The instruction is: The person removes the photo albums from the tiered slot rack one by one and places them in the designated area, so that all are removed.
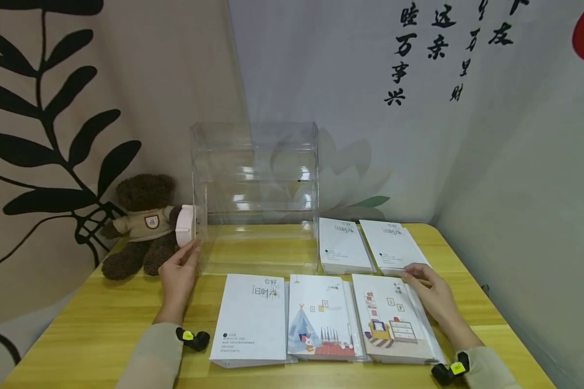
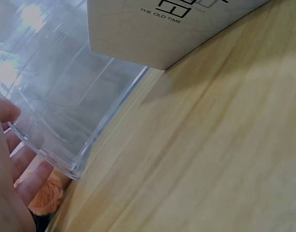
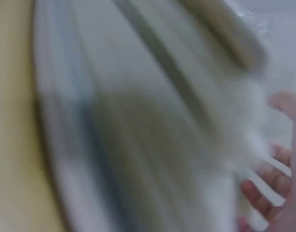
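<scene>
A clear plastic case with shelf-like levels [image 1: 255, 202] stands upright at the back of the table. My left hand [image 1: 179, 278] grips its lower left edge; in the left wrist view the thumb [image 2: 7, 110] is on one side of the clear panel and the fingers [image 2: 34, 181] are behind it. My right hand [image 1: 433, 294], fingers parted, is at the near edge of the rear right white book [image 1: 391, 246]. The right wrist view is blurred, with the fingers [image 3: 271, 181] beside a thick book [image 3: 152, 121]. Another white book [image 1: 345, 246] lies to its left.
Three thick books lie in a front row: a white one [image 1: 250, 319], one with a tent picture [image 1: 318, 319] and one with a dresser picture [image 1: 394, 319]. A brown teddy bear [image 1: 146, 224] sits at left beside a pale pink object [image 1: 185, 226]. Printed cloth [image 1: 360, 135] hangs behind.
</scene>
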The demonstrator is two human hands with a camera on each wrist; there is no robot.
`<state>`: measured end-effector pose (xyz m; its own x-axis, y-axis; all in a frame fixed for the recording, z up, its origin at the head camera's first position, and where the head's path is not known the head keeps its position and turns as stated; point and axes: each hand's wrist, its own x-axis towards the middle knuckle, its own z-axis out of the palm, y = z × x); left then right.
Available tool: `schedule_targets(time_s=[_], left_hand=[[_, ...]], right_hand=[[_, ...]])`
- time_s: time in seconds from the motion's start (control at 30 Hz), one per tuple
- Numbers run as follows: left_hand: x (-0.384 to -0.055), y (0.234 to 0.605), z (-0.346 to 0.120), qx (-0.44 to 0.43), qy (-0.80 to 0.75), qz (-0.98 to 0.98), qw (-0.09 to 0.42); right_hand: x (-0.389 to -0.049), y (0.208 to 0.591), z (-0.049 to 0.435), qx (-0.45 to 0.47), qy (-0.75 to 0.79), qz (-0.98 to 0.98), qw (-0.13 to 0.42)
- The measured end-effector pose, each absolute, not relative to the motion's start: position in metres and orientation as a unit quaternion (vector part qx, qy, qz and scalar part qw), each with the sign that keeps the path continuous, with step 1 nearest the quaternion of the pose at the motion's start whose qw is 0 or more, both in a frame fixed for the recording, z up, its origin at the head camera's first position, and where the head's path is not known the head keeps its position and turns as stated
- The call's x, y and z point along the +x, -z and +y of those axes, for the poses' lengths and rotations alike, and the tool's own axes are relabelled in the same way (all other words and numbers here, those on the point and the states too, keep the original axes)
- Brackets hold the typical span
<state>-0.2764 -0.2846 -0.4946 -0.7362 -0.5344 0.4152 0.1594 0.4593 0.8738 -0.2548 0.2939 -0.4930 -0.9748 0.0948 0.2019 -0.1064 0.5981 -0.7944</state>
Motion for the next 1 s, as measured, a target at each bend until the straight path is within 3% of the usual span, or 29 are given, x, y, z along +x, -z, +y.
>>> schedule_targets(time_s=[0.13,0.47,0.73,0.87,1.0], left_hand=[[-0.275,0.497,-0.283,0.129,0.468,-0.804,0.344],[-0.277,0.499,-0.282,0.135,0.446,-0.807,0.364],[-0.278,0.497,-0.283,0.138,0.432,-0.809,0.373],[-0.277,0.497,-0.281,0.122,0.437,-0.804,0.384],[-0.281,0.495,-0.282,0.044,0.458,-0.757,0.465]], right_hand=[[-0.254,0.469,0.291,0.047,-0.42,-0.899,0.117],[-0.272,0.396,0.246,0.199,-0.33,-0.896,0.219],[-0.3,0.388,0.196,0.268,-0.283,-0.867,0.31],[-0.307,0.395,0.189,0.267,-0.255,-0.875,0.313],[-0.307,0.398,0.194,0.239,-0.22,-0.906,0.273]])
